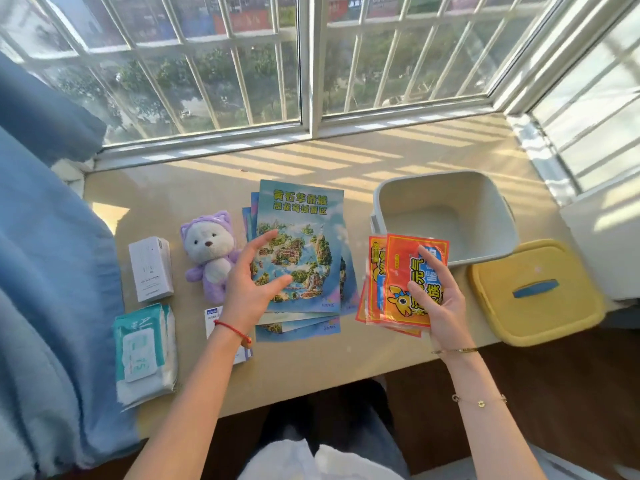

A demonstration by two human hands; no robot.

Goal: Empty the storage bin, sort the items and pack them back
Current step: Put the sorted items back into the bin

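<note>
The grey storage bin (443, 192) stands empty at the right of the sill. Its yellow lid (535, 292) lies beside it. A stack of blue map leaflets (301, 216) lies in the middle. My left hand (252, 285) hovers over the leaflets with fingers spread and holds nothing. My right hand (438, 292) grips a small stack of orange and red packets (398, 271) just in front of the bin. A purple plush bear (209, 251), a white box (150, 268), a pack of wet wipes (143, 351) and a small white card box (213, 315) lie at the left.
The beige sill (311, 368) ends at a front edge near my knees. Window frames (311, 126) bound the back and right. A blue curtain (41, 271) hangs at the left. A dark floor (554, 393) shows at the lower right.
</note>
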